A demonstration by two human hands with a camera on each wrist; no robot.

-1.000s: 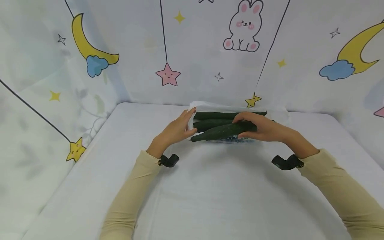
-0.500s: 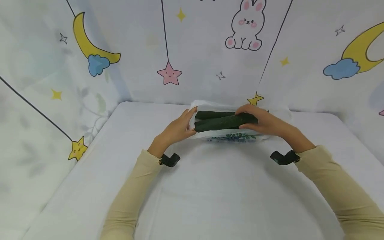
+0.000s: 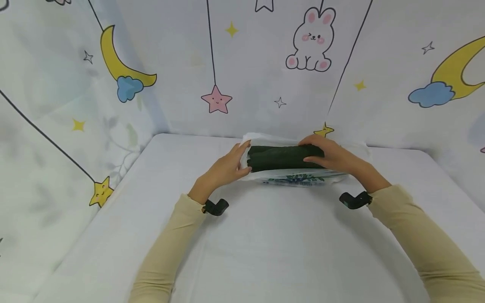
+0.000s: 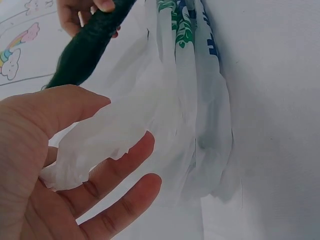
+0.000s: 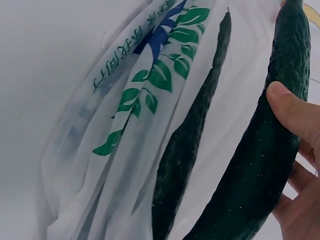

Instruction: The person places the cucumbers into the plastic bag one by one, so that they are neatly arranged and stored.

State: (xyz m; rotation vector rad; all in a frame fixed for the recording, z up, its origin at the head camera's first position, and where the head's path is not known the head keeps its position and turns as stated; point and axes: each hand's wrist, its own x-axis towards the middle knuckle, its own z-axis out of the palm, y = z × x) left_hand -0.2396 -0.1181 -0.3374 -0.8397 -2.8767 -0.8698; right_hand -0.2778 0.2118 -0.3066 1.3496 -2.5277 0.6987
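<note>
Head view: cucumber [image 3: 282,157] lies left-right, gripped by right hand [image 3: 333,158].

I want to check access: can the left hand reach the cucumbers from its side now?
Probably yes: the left hand holds the plastic bag edge open, and the cucumbers lie uncovered beside it.

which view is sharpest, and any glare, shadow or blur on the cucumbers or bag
Head view: even, soft light, faint shadows under the sleeves, cucumbers read as one dark mass. Left wrist view: washed out, left hand close and soft, plastic bag nearly blends into the white table. Right wrist view: sharpest, the held cucumber shows its bumps; right hand cropped at the edge.
</note>
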